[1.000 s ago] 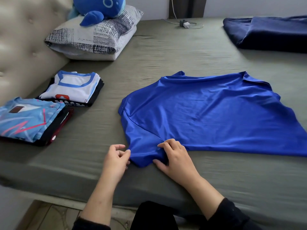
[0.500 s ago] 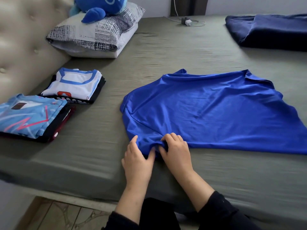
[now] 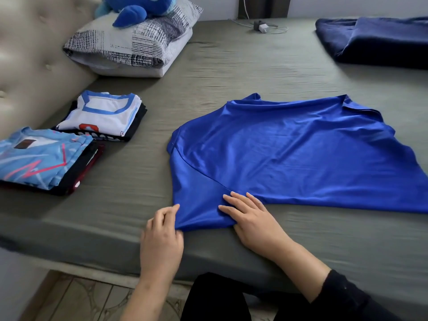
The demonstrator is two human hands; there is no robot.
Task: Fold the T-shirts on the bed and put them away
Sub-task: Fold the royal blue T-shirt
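One shiny blue shirt (image 3: 289, 154) is lying spread on our bed (image 3: 231, 72), its smooth fabric creasing softly. Our left hand (image 3: 162, 237) is pinching its near sleeve edge; our right hand (image 3: 252, 216) is pressing flat, fingers straight. Two folded stacks (image 3: 69, 144) are sitting leftward on the olive sheet, lettering unreadable, before a tufted headboard (image 3: 30, 66).

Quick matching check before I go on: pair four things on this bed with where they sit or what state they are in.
Things:
1. royal blue satin T-shirt
2. blue plush toy
3. white folded shirt with blue collar trim
4. navy folded blanket

States:
A. far right corner of the bed
B. on top of a black folded garment
C. spread flat, unfolded
D. on the patterned pillow

Pairs: 1-C, 2-D, 3-B, 4-A
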